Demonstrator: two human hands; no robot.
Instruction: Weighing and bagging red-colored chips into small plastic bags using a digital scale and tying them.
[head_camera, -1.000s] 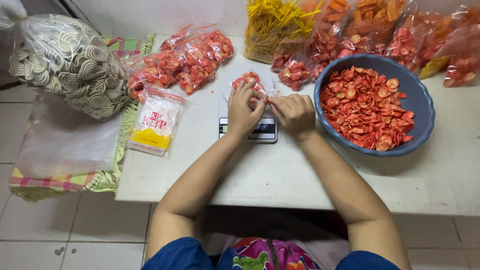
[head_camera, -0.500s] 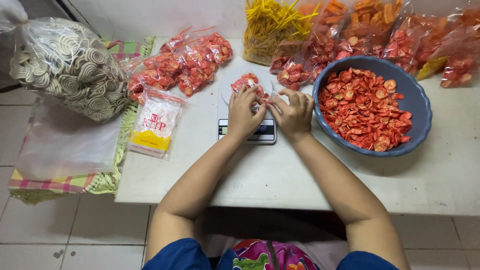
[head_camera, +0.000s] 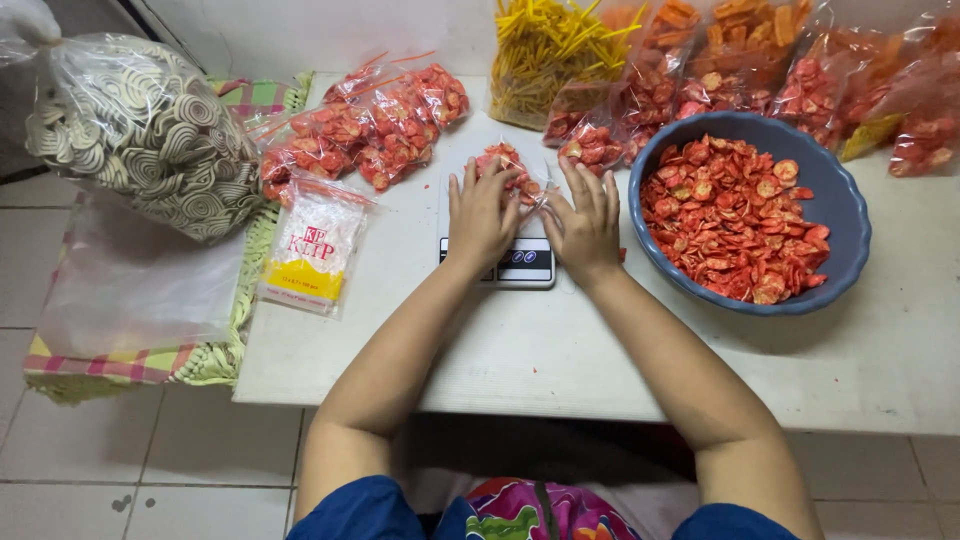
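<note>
A small clear bag of red crackers (head_camera: 508, 168) lies on a small digital scale (head_camera: 524, 264) on the white table (head_camera: 560, 360). My left hand (head_camera: 482, 213) and my right hand (head_camera: 586, 220) rest side by side on the scale, fingers spread, each touching the bag's near edge and pinching its plastic between them. Just right of my right hand sits a blue bowl (head_camera: 840, 210) full of loose red crackers.
Filled red cracker bags (head_camera: 370, 130) lie at the left back. A pack of empty plastic bags (head_camera: 312, 245) is at the table's left edge. A big bag of pale spiral crackers (head_camera: 140, 135) hangs left. Bags of yellow sticks (head_camera: 555, 50) and orange crackers (head_camera: 790, 70) line the back.
Both hands opened from a curled pinch and moved slightly apart, fingers now spread flatter over the bag.
</note>
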